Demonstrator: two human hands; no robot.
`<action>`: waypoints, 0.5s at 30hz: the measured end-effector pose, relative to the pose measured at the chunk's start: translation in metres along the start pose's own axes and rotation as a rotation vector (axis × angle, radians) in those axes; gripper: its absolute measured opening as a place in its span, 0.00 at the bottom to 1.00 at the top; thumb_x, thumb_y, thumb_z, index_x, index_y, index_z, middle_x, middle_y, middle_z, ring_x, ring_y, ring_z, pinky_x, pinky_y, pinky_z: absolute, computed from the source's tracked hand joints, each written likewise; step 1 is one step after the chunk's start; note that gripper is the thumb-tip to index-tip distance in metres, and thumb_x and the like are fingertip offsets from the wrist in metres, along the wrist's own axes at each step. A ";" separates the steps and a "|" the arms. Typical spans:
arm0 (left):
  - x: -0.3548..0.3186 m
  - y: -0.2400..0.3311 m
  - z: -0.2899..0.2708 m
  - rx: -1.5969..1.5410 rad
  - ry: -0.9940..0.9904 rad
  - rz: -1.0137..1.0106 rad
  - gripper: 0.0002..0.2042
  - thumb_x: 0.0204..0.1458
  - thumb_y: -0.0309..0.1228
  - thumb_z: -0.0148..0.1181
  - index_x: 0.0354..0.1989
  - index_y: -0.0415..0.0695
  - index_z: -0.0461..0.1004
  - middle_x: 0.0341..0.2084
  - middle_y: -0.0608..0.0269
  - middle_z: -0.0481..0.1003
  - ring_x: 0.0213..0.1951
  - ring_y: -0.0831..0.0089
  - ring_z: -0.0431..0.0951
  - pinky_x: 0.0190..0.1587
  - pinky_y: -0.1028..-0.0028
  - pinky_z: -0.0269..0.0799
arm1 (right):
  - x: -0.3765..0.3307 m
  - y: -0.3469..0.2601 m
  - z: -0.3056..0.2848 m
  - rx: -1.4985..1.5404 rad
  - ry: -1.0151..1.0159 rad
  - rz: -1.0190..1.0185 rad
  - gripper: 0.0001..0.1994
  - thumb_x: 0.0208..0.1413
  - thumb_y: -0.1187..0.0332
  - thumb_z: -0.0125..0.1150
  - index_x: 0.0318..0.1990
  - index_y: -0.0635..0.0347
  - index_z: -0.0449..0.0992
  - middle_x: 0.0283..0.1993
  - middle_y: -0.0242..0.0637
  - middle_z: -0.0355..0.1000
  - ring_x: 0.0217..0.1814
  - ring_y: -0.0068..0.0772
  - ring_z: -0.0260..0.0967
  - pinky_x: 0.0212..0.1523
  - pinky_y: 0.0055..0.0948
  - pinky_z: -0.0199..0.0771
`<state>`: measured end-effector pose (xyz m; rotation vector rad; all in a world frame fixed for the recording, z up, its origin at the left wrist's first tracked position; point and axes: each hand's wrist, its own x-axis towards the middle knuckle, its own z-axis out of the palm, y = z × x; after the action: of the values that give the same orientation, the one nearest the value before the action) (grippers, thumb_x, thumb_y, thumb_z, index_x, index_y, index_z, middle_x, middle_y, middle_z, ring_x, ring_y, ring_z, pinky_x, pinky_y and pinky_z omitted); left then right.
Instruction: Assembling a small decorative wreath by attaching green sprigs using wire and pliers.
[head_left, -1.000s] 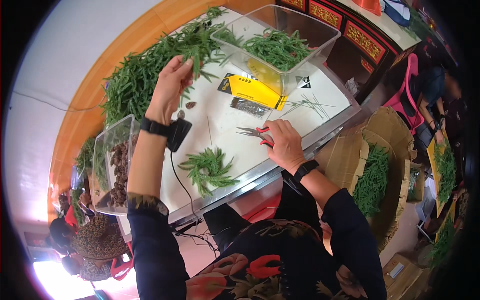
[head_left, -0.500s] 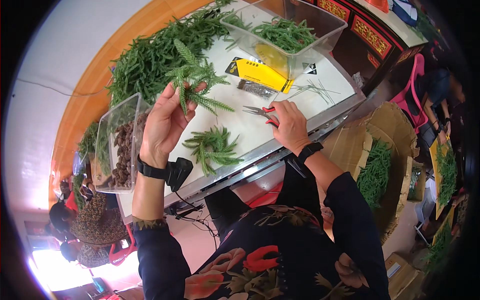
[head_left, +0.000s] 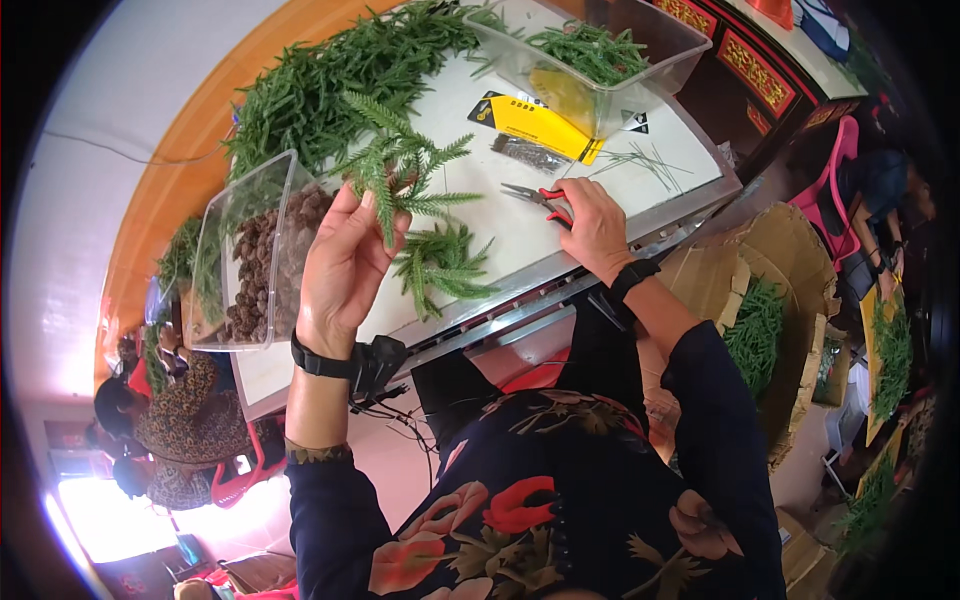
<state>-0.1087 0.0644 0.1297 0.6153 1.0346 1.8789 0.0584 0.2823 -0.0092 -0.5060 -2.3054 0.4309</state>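
Note:
Raised over the white table, my left hand (head_left: 345, 250) pinches a green artificial pine sprig (head_left: 405, 165) with several needled branches spreading upward and to the right. My right hand (head_left: 597, 228) rests at the table's front edge, fingers curled round red-handled pliers (head_left: 540, 200) whose metal jaws point left. A second pine sprig (head_left: 445, 268) lies on the table between my hands, below the held one. Left of my left hand, a clear bin (head_left: 275, 320) holds brown pinecones (head_left: 262, 265). The stem of the held sprig is hidden by my fingers.
Heaped pine sprigs (head_left: 300, 110) cover the table's far left. Another clear bin (head_left: 680, 65) with greenery stands at the back, near a yellow-black card (head_left: 540, 125), a packet (head_left: 530, 153) and thin wires (head_left: 650, 165). A cardboard box (head_left: 790, 245) stands right; people sit on both sides.
The table and its things sit a little higher and further right in the picture. Both hands keep their hold; the held sprig is now nearer the one lying on the table.

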 end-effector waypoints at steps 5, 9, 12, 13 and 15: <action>-0.024 -0.010 -0.003 -0.055 0.035 0.036 0.13 0.63 0.27 0.48 0.55 0.41 0.66 0.49 0.56 0.73 0.39 0.69 0.77 0.38 0.77 0.74 | 0.022 -0.052 -0.009 0.687 -0.033 0.244 0.10 0.52 0.71 0.64 0.41 0.60 0.72 0.37 0.35 0.76 0.32 0.23 0.69 0.30 0.24 0.68; -0.040 -0.021 -0.003 -0.082 0.073 0.067 0.14 0.63 0.27 0.48 0.56 0.41 0.66 0.48 0.56 0.74 0.40 0.66 0.78 0.40 0.74 0.75 | 0.048 -0.108 -0.044 1.340 -0.252 0.629 0.08 0.57 0.67 0.62 0.39 0.60 0.74 0.34 0.30 0.75 0.30 0.16 0.67 0.29 0.19 0.66; -0.047 -0.029 -0.003 -0.078 0.108 0.081 0.14 0.63 0.27 0.48 0.56 0.41 0.65 0.49 0.56 0.73 0.41 0.66 0.78 0.41 0.73 0.74 | 0.053 -0.125 -0.047 1.251 -0.222 0.541 0.08 0.55 0.69 0.64 0.39 0.59 0.74 0.32 0.29 0.74 0.29 0.15 0.66 0.29 0.19 0.66; -0.049 -0.031 -0.003 -0.067 0.116 0.084 0.14 0.63 0.27 0.48 0.56 0.41 0.65 0.49 0.56 0.73 0.41 0.65 0.78 0.41 0.73 0.74 | 0.053 -0.128 -0.046 1.207 -0.205 0.494 0.08 0.54 0.70 0.64 0.39 0.59 0.74 0.30 0.29 0.74 0.29 0.14 0.66 0.29 0.19 0.65; -0.053 -0.034 -0.005 -0.058 0.126 0.084 0.14 0.63 0.27 0.48 0.57 0.41 0.65 0.49 0.56 0.73 0.41 0.65 0.78 0.42 0.73 0.74 | 0.050 -0.129 -0.033 1.215 -0.157 0.477 0.08 0.52 0.70 0.66 0.37 0.60 0.74 0.28 0.28 0.72 0.28 0.14 0.65 0.28 0.18 0.65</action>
<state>-0.0706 0.0251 0.0977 0.5189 1.0442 2.0363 0.0195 0.1990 0.0997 -0.3651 -1.5884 1.9495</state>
